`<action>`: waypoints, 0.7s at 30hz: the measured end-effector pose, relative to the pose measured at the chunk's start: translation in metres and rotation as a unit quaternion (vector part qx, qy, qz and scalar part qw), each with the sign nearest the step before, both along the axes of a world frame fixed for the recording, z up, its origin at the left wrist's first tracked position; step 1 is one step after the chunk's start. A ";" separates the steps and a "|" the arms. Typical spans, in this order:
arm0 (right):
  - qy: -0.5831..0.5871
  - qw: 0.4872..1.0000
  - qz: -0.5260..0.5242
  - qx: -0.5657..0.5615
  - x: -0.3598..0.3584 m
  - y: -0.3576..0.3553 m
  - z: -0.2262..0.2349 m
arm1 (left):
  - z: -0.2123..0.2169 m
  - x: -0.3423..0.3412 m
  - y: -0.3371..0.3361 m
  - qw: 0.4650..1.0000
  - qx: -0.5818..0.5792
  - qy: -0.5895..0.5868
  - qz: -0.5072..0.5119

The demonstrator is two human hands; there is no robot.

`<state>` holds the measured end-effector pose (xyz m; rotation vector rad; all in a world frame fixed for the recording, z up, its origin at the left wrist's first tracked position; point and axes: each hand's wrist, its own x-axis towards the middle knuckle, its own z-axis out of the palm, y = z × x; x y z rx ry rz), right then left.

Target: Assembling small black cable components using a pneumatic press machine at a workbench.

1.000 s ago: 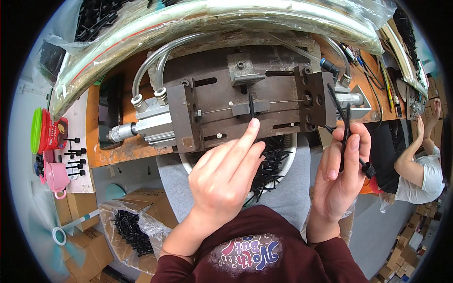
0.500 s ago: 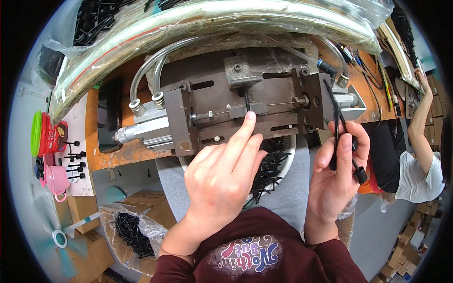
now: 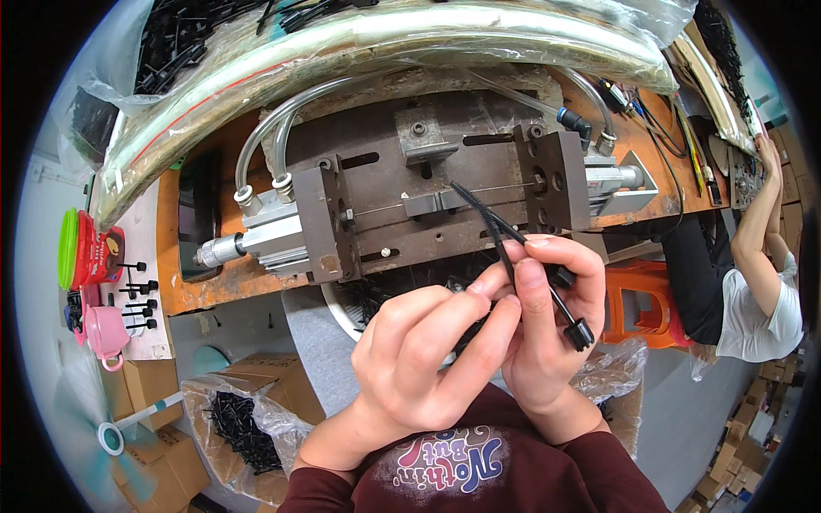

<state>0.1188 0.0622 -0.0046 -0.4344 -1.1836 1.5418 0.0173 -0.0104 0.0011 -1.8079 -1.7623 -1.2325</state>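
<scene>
Black rods (image 3: 496, 235) with rough, bristly-looking upper ends and dark knobs at their lower ends are held in my right hand (image 3: 556, 333), between thumb and fingers. My left hand (image 3: 419, 350) is closed against them, its fingertips pinched at the rods' middle; exactly what lies between those fingertips is partly hidden. Just beyond the rod tips is a brown metal fixture (image 3: 376, 231) with a small grey block (image 3: 434, 203) at its centre. No rod stands in that block. Beneath my hands, a white tub (image 3: 339, 312) of black rods is mostly covered.
Air cylinders (image 3: 274, 232) with clear hoses flank the fixture. A plastic-wrapped roll (image 3: 376, 38) arches behind it. At left are a pink cup (image 3: 106, 331), a red tub (image 3: 101, 248) and a fan (image 3: 111, 438). A bagged box of rods (image 3: 244, 427) sits lower left. Another person (image 3: 761, 299) works at right.
My left hand has left the fixture block and come right to meet my right hand, which moved left and inward. The rod that stood in the block is gone from it.
</scene>
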 end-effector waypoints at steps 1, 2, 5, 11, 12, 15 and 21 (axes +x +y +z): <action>-0.029 0.999 -0.016 0.008 0.000 0.000 -0.002 | -0.001 -0.001 0.001 1.000 -0.009 -0.005 0.000; -0.058 0.998 -0.032 0.017 0.002 0.000 -0.006 | -0.001 -0.002 0.002 1.000 -0.018 -0.009 0.000; -0.091 0.994 -0.040 0.034 0.004 -0.001 -0.012 | 0.000 -0.003 0.002 1.000 -0.020 -0.022 -0.002; -0.070 0.997 0.000 0.032 0.004 -0.003 -0.014 | 0.003 -0.012 -0.008 0.987 -0.024 -0.136 -0.088; -0.066 0.997 -0.002 0.046 0.004 -0.002 -0.012 | 0.004 -0.014 -0.010 0.980 -0.031 -0.168 -0.103; -0.100 0.988 -0.051 0.106 0.012 0.008 -0.013 | 0.011 -0.019 -0.014 0.978 -0.081 -0.177 -0.080; -0.153 0.962 -0.096 0.205 0.037 0.012 -0.004 | 0.005 -0.025 -0.004 0.985 -0.147 -0.080 -0.041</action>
